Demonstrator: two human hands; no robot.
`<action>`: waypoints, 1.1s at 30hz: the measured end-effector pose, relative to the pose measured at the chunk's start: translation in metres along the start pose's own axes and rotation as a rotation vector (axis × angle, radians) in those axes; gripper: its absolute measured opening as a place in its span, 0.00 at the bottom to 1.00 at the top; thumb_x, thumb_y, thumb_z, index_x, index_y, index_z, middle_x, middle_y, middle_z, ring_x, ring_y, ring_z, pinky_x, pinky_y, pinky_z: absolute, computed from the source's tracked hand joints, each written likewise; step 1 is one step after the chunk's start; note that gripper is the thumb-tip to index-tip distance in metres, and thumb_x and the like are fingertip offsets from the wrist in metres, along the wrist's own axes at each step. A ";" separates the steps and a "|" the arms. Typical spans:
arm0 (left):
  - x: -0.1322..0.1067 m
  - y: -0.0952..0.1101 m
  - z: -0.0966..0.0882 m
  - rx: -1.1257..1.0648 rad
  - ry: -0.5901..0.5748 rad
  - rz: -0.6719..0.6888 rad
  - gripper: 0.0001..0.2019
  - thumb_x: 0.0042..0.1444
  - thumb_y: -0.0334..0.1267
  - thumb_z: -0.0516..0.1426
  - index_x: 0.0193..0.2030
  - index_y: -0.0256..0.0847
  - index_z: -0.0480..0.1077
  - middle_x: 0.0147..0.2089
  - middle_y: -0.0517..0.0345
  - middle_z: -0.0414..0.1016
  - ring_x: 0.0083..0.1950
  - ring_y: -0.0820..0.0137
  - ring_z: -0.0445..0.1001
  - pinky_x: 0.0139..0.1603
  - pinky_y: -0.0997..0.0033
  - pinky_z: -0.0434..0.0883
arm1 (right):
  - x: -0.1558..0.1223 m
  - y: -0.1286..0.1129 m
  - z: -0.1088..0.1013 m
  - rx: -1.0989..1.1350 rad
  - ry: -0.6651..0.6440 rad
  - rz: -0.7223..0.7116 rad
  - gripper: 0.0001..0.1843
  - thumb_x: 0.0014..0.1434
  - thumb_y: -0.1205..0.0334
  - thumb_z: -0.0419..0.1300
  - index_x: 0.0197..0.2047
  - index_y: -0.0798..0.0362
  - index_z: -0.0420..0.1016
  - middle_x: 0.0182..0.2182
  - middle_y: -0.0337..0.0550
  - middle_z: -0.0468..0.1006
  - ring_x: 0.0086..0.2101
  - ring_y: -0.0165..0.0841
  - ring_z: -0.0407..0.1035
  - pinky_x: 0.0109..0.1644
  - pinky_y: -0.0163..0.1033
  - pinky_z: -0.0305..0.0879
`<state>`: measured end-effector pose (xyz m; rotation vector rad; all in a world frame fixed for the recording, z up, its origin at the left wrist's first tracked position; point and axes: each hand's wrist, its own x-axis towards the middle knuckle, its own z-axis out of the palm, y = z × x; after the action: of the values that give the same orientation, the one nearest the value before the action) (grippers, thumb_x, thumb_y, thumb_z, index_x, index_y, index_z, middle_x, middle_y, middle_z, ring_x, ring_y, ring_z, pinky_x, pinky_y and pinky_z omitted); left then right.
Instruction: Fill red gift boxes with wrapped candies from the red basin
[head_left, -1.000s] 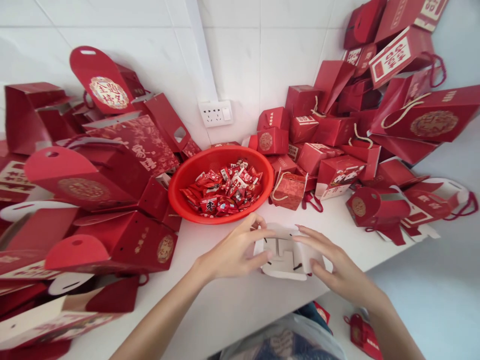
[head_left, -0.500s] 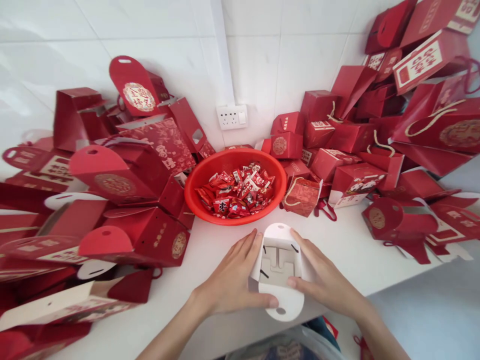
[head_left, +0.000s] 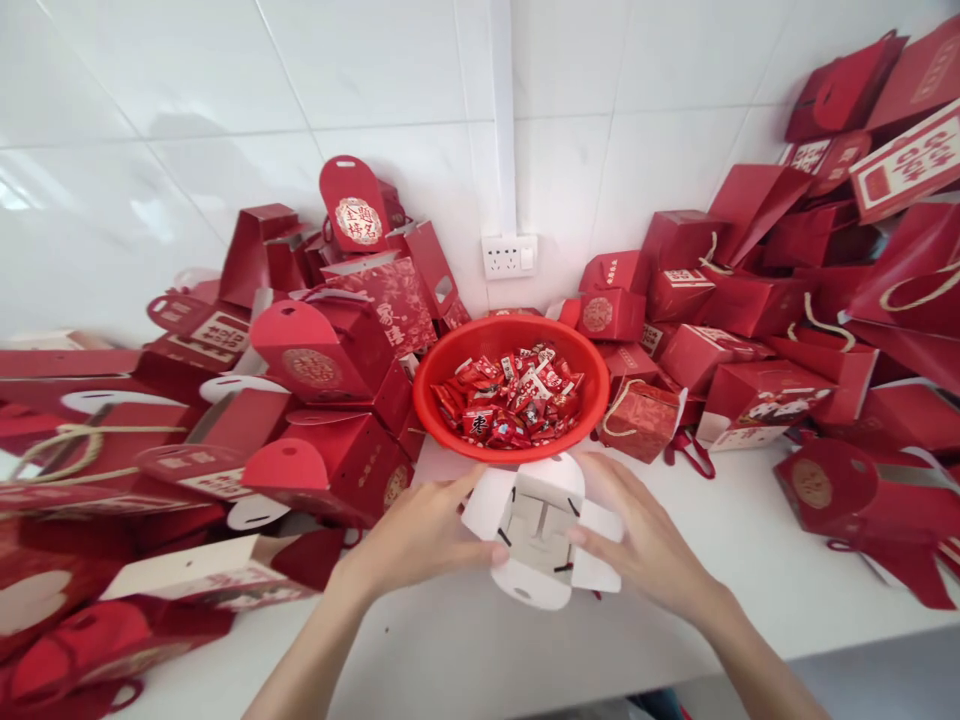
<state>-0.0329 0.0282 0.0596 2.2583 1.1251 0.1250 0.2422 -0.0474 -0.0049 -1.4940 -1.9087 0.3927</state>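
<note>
An open paper gift box (head_left: pixel 541 520) faces up between my hands, its white inside showing and its flaps spread outward. Dark cord ends poke through its inner walls, and no sweets show inside. My left hand (head_left: pixel 412 535) grips the box's left side, thumb at the near flap and fingers behind the left flap. On the other side my right hand (head_left: pixel 649 535) holds it, the thumb reaching over the edge and the fingers along the outside. Just beyond the box stands a red plastic basin (head_left: pixel 422 395) containing many wrapped sweets (head_left: pixel 517 395).
Red gift boxes (head_left: pixel 337 465) are heaped on the left of the white table (head_left: pixel 450 645). Another heap of red boxes and bags (head_left: pixel 765 400) rises on the right. A wall socket (head_left: pixel 510 257) sits on the tiled wall (head_left: pixel 397 70) behind the basin.
The box has turned in my hands and its side flaps now spread wider. It has moved nearer the basin. The whole view has shifted toward the left.
</note>
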 end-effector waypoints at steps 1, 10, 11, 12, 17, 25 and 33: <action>-0.001 0.000 -0.008 0.005 0.016 -0.003 0.26 0.57 0.52 0.65 0.61 0.49 0.72 0.44 0.59 0.83 0.44 0.59 0.81 0.43 0.68 0.73 | 0.004 0.000 -0.008 -0.004 0.044 -0.008 0.37 0.66 0.43 0.60 0.72 0.46 0.59 0.65 0.56 0.71 0.62 0.52 0.68 0.61 0.59 0.69; 0.090 0.012 -0.055 0.000 0.219 0.295 0.16 0.64 0.36 0.54 0.50 0.39 0.81 0.51 0.53 0.84 0.51 0.63 0.81 0.56 0.69 0.73 | 0.103 0.007 -0.045 0.267 0.232 -0.035 0.11 0.60 0.55 0.63 0.43 0.49 0.81 0.40 0.46 0.86 0.40 0.42 0.80 0.48 0.49 0.77; 0.109 0.013 -0.055 0.036 0.104 0.316 0.15 0.62 0.33 0.54 0.49 0.38 0.82 0.51 0.54 0.84 0.52 0.64 0.81 0.57 0.70 0.72 | 0.118 0.009 -0.041 0.339 0.227 -0.026 0.10 0.58 0.55 0.64 0.41 0.49 0.81 0.39 0.45 0.86 0.40 0.42 0.80 0.50 0.50 0.76; 0.127 0.013 -0.053 0.072 -0.009 0.316 0.16 0.60 0.30 0.55 0.49 0.38 0.82 0.50 0.54 0.84 0.51 0.64 0.81 0.57 0.71 0.72 | 0.132 0.012 -0.036 0.414 0.228 -0.007 0.09 0.56 0.56 0.66 0.39 0.49 0.81 0.38 0.45 0.86 0.40 0.42 0.80 0.51 0.50 0.76; 0.187 0.005 -0.039 0.307 -0.242 0.209 0.30 0.45 0.40 0.70 0.58 0.41 0.77 0.60 0.52 0.78 0.58 0.56 0.76 0.60 0.68 0.70 | 0.177 0.031 -0.007 0.508 0.251 0.028 0.09 0.53 0.55 0.64 0.35 0.51 0.80 0.36 0.47 0.86 0.38 0.42 0.80 0.48 0.50 0.76; 0.199 -0.008 -0.032 0.336 -0.174 0.121 0.35 0.36 0.40 0.72 0.57 0.40 0.76 0.56 0.48 0.78 0.55 0.52 0.76 0.54 0.64 0.71 | 0.180 0.052 0.006 0.626 0.240 0.108 0.10 0.51 0.55 0.64 0.35 0.51 0.80 0.35 0.46 0.86 0.37 0.41 0.80 0.47 0.48 0.76; 0.200 -0.018 -0.037 0.110 0.008 0.086 0.17 0.44 0.35 0.67 0.43 0.36 0.79 0.43 0.51 0.82 0.49 0.53 0.79 0.52 0.62 0.73 | 0.179 0.052 0.008 0.657 0.234 0.111 0.10 0.51 0.55 0.65 0.36 0.50 0.80 0.37 0.46 0.85 0.40 0.42 0.79 0.49 0.48 0.75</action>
<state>0.0687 0.2047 0.0444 2.4062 1.0631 0.1095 0.2544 0.1378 0.0156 -1.1391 -1.3315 0.7715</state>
